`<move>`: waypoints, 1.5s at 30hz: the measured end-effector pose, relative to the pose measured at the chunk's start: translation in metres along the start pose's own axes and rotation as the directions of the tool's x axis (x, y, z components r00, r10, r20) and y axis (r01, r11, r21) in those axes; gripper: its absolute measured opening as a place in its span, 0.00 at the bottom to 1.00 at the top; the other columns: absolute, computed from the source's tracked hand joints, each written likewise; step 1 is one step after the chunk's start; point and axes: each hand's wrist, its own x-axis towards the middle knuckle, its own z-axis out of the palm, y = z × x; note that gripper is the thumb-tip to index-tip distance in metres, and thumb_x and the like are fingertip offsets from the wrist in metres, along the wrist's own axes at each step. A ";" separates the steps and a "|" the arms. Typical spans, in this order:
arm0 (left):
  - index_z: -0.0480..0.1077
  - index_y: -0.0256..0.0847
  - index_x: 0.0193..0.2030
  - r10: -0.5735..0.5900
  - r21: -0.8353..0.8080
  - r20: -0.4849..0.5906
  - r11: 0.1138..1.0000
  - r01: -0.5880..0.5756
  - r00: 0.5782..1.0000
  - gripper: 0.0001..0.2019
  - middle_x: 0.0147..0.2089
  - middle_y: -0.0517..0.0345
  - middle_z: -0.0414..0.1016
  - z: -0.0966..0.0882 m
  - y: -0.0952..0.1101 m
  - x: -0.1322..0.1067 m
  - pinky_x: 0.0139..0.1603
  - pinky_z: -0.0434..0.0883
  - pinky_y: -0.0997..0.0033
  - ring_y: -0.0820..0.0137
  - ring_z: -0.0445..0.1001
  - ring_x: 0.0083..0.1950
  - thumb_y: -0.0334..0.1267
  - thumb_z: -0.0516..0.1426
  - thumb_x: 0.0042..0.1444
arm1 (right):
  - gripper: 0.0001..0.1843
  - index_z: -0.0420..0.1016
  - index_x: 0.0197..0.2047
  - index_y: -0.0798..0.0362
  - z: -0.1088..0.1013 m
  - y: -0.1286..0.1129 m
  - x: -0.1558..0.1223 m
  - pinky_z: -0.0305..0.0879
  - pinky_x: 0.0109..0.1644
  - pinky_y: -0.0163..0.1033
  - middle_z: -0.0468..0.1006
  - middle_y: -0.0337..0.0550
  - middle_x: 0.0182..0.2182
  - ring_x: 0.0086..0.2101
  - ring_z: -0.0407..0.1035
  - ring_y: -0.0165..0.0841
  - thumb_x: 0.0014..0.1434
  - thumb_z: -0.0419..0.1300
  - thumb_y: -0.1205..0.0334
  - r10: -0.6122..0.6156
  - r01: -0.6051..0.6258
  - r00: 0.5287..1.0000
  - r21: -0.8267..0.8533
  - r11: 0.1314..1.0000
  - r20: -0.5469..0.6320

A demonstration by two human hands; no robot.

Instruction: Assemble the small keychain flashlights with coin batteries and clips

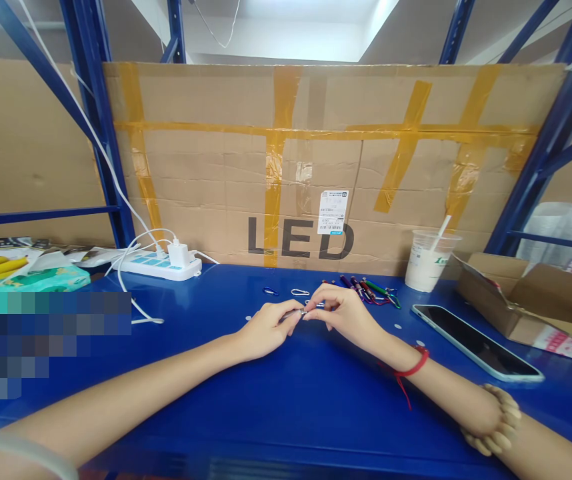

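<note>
My left hand [269,328] and my right hand [342,312] meet over the middle of the blue table [286,393], fingers pinched together on a small silver cylinder [300,311] held between them. Just beyond my hands lie two small carabiner clips, a blue clip [270,291] and a silver clip [300,292]. A heap of several small coloured keychain torches [369,289] lies behind my right hand. My right wrist wears a red string and a wooden bead bracelet.
A phone [476,341] lies face up at the right, next to an open cardboard box [531,303]. A plastic cup with a straw [430,260] stands at the back. A power strip with a charger [169,263] sits back left. A taped cardboard sheet marked LED [316,167] forms the back wall.
</note>
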 end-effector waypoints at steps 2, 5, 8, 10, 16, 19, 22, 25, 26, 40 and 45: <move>0.65 0.39 0.35 -0.004 -0.008 -0.006 1.000 0.004 1.000 0.12 0.24 0.63 0.65 0.000 0.000 0.000 0.31 0.61 0.76 0.74 0.64 0.27 0.40 0.43 0.60 | 0.14 0.75 0.26 0.55 0.001 0.000 0.000 0.60 0.19 0.32 0.70 0.39 0.29 0.15 0.62 0.21 0.47 0.64 0.51 0.012 -0.012 1.000 0.017 1.000 -0.001; 0.65 0.38 0.36 -0.003 -0.027 -0.020 1.000 0.003 1.000 0.13 0.24 0.63 0.65 0.001 0.000 0.000 0.31 0.61 0.75 0.74 0.64 0.28 0.40 0.43 0.60 | 0.14 0.75 0.28 0.55 0.002 0.001 0.000 0.60 0.20 0.31 0.71 0.39 0.29 0.15 0.62 0.21 0.48 0.63 0.51 0.023 -0.022 1.000 0.035 0.999 -0.008; 0.65 0.38 0.36 0.009 -0.044 -0.033 0.999 -0.011 0.999 0.13 0.24 0.63 0.64 0.001 -0.001 0.001 0.32 0.62 0.75 0.73 0.64 0.29 0.41 0.43 0.61 | 0.14 0.75 0.28 0.55 0.002 0.000 -0.001 0.60 0.19 0.31 0.73 0.40 0.29 0.15 0.62 0.21 0.48 0.64 0.51 0.038 -0.037 0.999 0.051 0.998 -0.023; 0.65 0.38 0.37 0.013 -0.051 -0.044 0.999 -0.015 0.999 0.13 0.24 0.63 0.64 0.001 -0.001 0.001 0.32 0.62 0.75 0.74 0.64 0.28 0.41 0.43 0.61 | 0.14 0.76 0.28 0.55 0.002 -0.002 0.000 0.59 0.19 0.31 0.74 0.41 0.29 0.15 0.62 0.21 0.47 0.64 0.51 0.053 -0.051 0.998 0.068 0.996 -0.038; 0.65 0.38 0.36 0.015 -0.047 -0.057 0.999 -0.018 0.998 0.13 0.24 0.63 0.64 0.002 -0.001 0.001 0.31 0.63 0.76 0.75 0.64 0.27 0.40 0.43 0.61 | 0.14 0.77 0.28 0.56 0.002 -0.005 0.001 0.56 0.18 0.31 0.74 0.40 0.23 0.14 0.61 0.23 0.47 0.64 0.52 0.099 -0.097 0.995 0.070 0.993 -0.030; 0.65 0.38 0.37 0.023 -0.044 -0.056 0.999 -0.026 0.998 0.13 0.24 0.63 0.65 0.002 -0.002 0.000 0.30 0.63 0.76 0.75 0.63 0.26 0.40 0.43 0.61 | 0.15 0.77 0.30 0.56 0.002 -0.005 0.001 0.54 0.17 0.31 0.70 0.37 0.15 0.13 0.60 0.24 0.46 0.64 0.52 0.133 -0.132 0.991 0.060 0.989 -0.018; 0.65 0.39 0.41 0.033 -0.058 -0.043 0.998 -0.035 0.999 0.11 0.25 0.63 0.64 0.001 -0.004 0.000 0.30 0.63 0.76 0.75 0.64 0.26 0.39 0.44 0.61 | 0.15 0.77 0.31 0.56 0.003 -0.006 0.000 0.53 0.16 0.30 0.67 0.35 0.11 0.12 0.58 0.23 0.46 0.64 0.51 0.147 -0.146 0.989 0.057 0.988 -0.021; 0.60 0.40 0.47 0.033 -0.076 -0.039 0.996 -0.036 0.999 0.11 0.24 0.65 0.64 0.002 -0.005 0.000 0.32 0.63 0.76 0.75 0.64 0.27 0.38 0.45 0.61 | 0.15 0.77 0.31 0.56 0.003 -0.007 0.000 0.54 0.16 0.30 0.73 0.38 0.17 0.12 0.57 0.21 0.46 0.64 0.52 0.140 -0.138 0.989 0.060 0.989 -0.041; 0.58 0.40 0.49 0.030 -0.080 -0.042 0.996 -0.033 0.999 0.11 0.24 0.66 0.63 0.002 -0.005 -0.001 0.32 0.63 0.75 0.75 0.64 0.27 0.38 0.45 0.61 | 0.15 0.76 0.32 0.56 0.003 -0.008 0.000 0.54 0.15 0.29 0.75 0.39 0.20 0.12 0.57 0.20 0.46 0.64 0.52 0.141 -0.138 0.989 0.065 0.988 -0.047; 0.57 0.42 0.42 -0.029 -0.152 -0.062 0.988 0.019 0.998 0.06 0.21 0.68 0.62 0.001 -0.002 0.001 0.33 0.61 0.75 0.75 0.62 0.26 0.38 0.45 0.60 | 0.21 0.74 0.36 0.57 0.005 -0.003 0.004 0.51 0.12 0.29 0.78 0.44 0.27 0.11 0.56 0.19 0.42 0.65 0.51 0.234 -0.228 0.972 0.197 0.954 -0.010; 0.58 0.41 0.44 -0.048 -0.266 -0.040 0.963 0.035 0.998 0.09 0.22 0.67 0.61 0.000 -0.003 0.002 0.33 0.58 0.74 0.74 0.60 0.26 0.41 0.45 0.60 | 0.14 0.78 0.32 0.55 0.002 -0.010 0.001 0.57 0.17 0.31 0.77 0.42 0.28 0.12 0.58 0.20 0.47 0.64 0.53 0.068 -0.061 0.995 0.096 0.993 -0.072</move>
